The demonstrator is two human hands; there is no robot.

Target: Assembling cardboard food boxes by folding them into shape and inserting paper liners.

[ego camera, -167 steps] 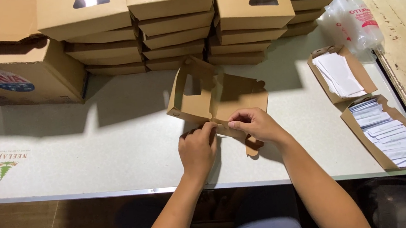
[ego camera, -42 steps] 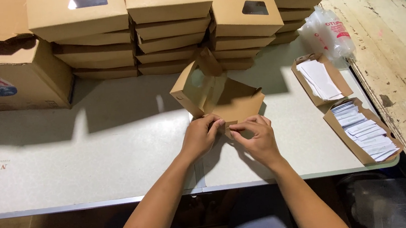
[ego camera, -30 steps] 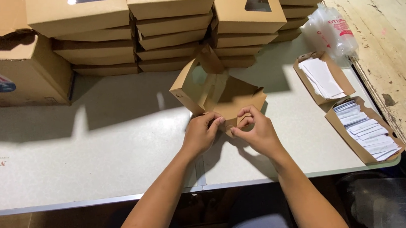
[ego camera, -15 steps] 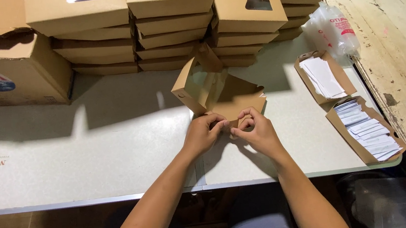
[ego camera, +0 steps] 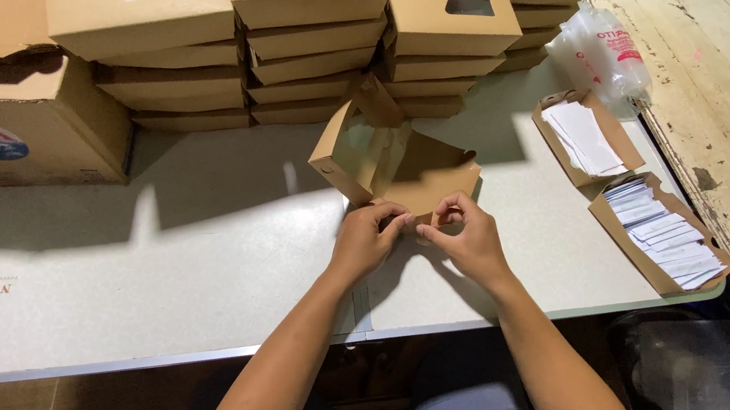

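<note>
Folding a light kraft box at its front flap

Pinching the near edge of the half-built box (ego camera: 393, 170), both hands work on the pale desk (ego camera: 165, 280) just in front of the person. Left hand (ego camera: 364, 243) is curled, fingertips closed on the front flap at its left part; right hand (ego camera: 468, 239) is curled too, thumb and forefinger nipping the same flap from the right. The two hands nearly touch.

Box sits on the desk, centre, tilted, its windowed lid standing up at the back left. It looks like thin brown card: light, stiff along panels, soft at creases, so likely easy to dent or tear if squeezed mid-panel. Clear window film looks flimsy, best left alone. Safest hold, by my read: edges and fold lines near corners, fingertips only, other hand steadying the base.

Behind it, stacks of finished boxes (ego camera: 312, 48) line the back. Large carton (ego camera: 22, 123) at far left. Two open trays of white slips (ego camera: 657, 233) lie to the right, clear plastic bag (ego camera: 597, 49) beyond them.
</note>
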